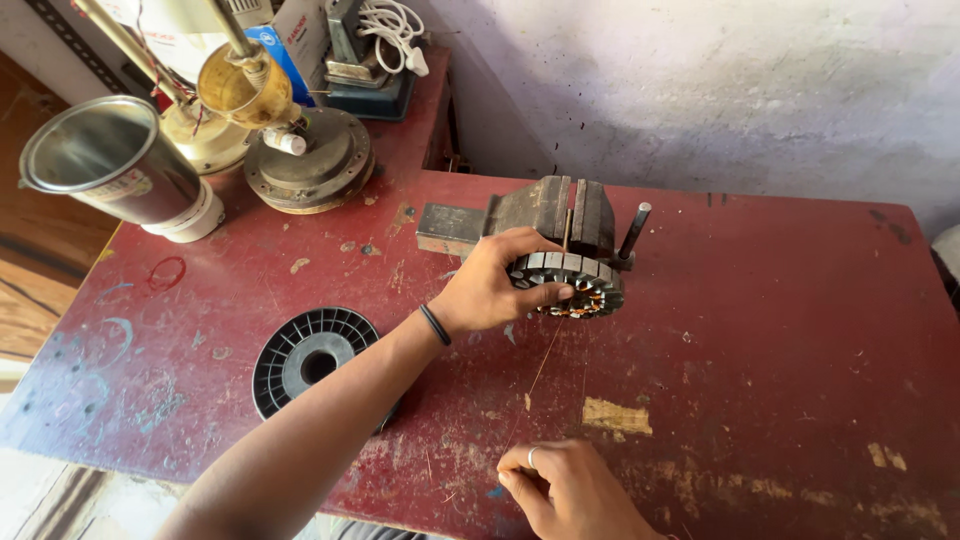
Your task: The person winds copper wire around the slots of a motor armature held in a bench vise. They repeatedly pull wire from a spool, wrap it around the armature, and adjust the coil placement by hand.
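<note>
A: Where's the motor core [572, 283]?
B: Mid-surface [780, 330], against the vise [560, 212]; left hand [490, 288] pinches its rim.
A: Right hand [560, 490]?
B: Near edge, pinching thin wire [540, 372]; open room rightward.

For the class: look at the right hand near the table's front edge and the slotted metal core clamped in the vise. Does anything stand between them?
No object visibly does. Between the right hand and the slotted core lies bare red tabletop; only a thin wire runs across it. The left hand grips the core's left side.
</note>
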